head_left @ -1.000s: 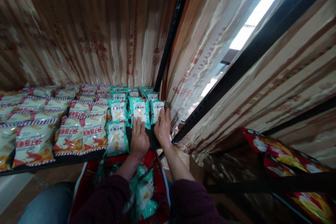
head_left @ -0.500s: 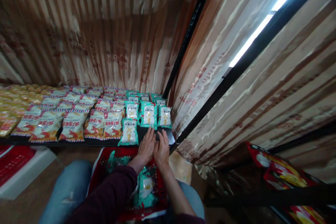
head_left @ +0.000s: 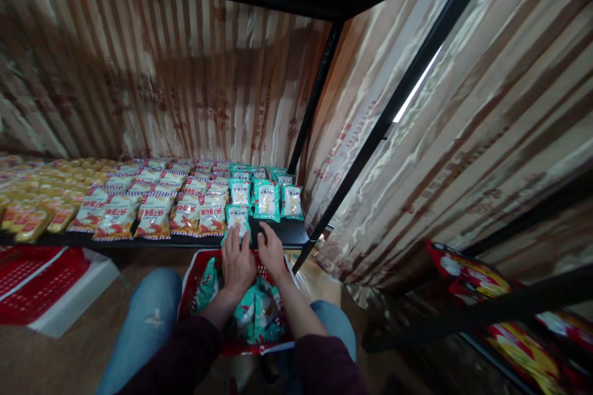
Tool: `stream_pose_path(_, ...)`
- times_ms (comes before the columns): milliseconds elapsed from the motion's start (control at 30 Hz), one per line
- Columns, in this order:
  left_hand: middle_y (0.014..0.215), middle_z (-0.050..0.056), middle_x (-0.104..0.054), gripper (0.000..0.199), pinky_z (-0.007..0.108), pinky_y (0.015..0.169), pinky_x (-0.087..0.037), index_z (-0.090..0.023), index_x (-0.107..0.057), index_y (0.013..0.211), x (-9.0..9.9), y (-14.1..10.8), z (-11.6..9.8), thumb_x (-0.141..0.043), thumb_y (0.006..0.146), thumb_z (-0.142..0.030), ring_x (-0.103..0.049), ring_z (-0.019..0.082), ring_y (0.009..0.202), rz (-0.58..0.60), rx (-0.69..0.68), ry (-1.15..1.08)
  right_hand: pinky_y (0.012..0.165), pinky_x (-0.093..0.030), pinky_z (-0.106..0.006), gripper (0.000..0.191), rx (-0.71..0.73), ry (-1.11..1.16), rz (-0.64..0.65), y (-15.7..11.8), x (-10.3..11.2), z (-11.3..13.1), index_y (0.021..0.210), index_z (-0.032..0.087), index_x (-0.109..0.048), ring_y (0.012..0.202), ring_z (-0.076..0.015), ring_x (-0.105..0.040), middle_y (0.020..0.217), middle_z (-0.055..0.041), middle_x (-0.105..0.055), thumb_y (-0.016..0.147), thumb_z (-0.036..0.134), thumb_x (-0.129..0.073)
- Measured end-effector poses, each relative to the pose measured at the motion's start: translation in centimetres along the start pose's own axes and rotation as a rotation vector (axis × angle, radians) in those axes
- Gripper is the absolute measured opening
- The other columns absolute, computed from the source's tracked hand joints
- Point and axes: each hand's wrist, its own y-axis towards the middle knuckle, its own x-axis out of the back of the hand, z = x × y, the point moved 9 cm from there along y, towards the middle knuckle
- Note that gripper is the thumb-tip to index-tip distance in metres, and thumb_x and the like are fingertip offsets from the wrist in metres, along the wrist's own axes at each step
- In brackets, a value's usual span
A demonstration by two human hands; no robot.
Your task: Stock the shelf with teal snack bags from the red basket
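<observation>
teal packets (head_left: 266,200) stand in rows at the shelf's (head_left: 288,232) right end, more packets (head_left: 246,311) lie in the basket (head_left: 252,350). the open left hand (head_left: 238,265) meets the front packet (head_left: 238,216); the right hand (head_left: 273,254) is open by the front edge.

Teal bags (head_left: 266,200) read "小鱼小虾", red-lettered bags (head_left: 212,212) "鱼爱上虾".

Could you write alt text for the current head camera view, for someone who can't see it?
Two bare hands, left and right, reach over a red basket of teal snack packets toward a black shelf with rows of packaged snacks.
</observation>
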Motion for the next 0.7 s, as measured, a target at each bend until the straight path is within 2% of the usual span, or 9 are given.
stream_pose_path(133, 0.140, 0.020, -0.042, 0.047, 0.048, 0.104, -0.034, -0.009, -0.054, 0.124, -0.5, 0.9, 2.7, -0.047, 0.077, -0.012, -0.036, 0.034, 0.131, 0.043, 0.162, 0.013, 0.103, -0.040, -0.038, 0.044, -0.068, -0.015, 0.075, 0.4, -2.4, 0.5, 0.125, 0.012, -0.055, 0.118, -0.0223, -0.054, 0.126, -0.0140, -0.059, 0.086, 0.026, -0.040)
stream_pose_path(267, 0.138, 0.018, -0.044, 0.046, 0.047, 0.104, -0.034, -0.010, -0.054, 0.123, -1.7, 0.6, 3.8, -0.045, 0.078, -0.011, -0.038, 0.031, 0.130, 0.070, 0.234, -0.060, 0.099, -0.043, -0.041, 0.046, -0.128, -0.033, 0.126, 0.3, -3.9, 0.3, 0.127, 0.011, -0.052, 0.115, -0.0255, -0.057, 0.123, -0.0161, -0.061, 0.085, 0.027, -0.043)
stream_pose_path(467, 0.141, 0.015, -0.043, 0.048, 0.051, 0.107, -0.032, -0.015, -0.050, 0.125, -2.5, -0.8, 4.0, -0.041, 0.078, -0.010, -0.033, 0.029, 0.134, 0.048, 0.213, -0.242, 0.092, -0.049, -0.040, 0.047, -0.145, 0.104, 0.021, -0.5, -3.5, -0.7, 0.125, 0.014, -0.054, 0.104, -0.0245, -0.063, 0.112, -0.0129, -0.067, 0.080, 0.026, -0.052)
stream_pose_path(567, 0.141, 0.014, -0.042, 0.051, 0.051, 0.108, -0.031, -0.016, -0.047, 0.128, -2.7, -1.4, 3.8, -0.040, 0.077, -0.010, -0.031, 0.027, 0.135, 0.034, 0.185, -0.311, 0.092, -0.049, -0.038, 0.049, -0.185, 0.195, -0.015, -1.3, -3.0, -1.6, 0.124, 0.015, -0.054, 0.104, -0.0223, -0.063, 0.113, -0.0113, -0.067, 0.076, 0.026, -0.055)
stream_pose_path(700, 0.140, 0.016, -0.043, 0.052, 0.049, 0.110, -0.029, -0.012, -0.045, 0.129, -3.3, -2.2, 3.3, -0.040, 0.077, -0.011, -0.032, 0.027, 0.134, 0.078, 0.181, -0.356, 0.096, -0.046, -0.037, 0.050, -0.270, 0.304, -0.020, -2.7, -2.5, -2.5, 0.122, 0.013, -0.055, 0.109, -0.0219, -0.060, 0.119, -0.0122, -0.064, 0.074, 0.026, -0.055)
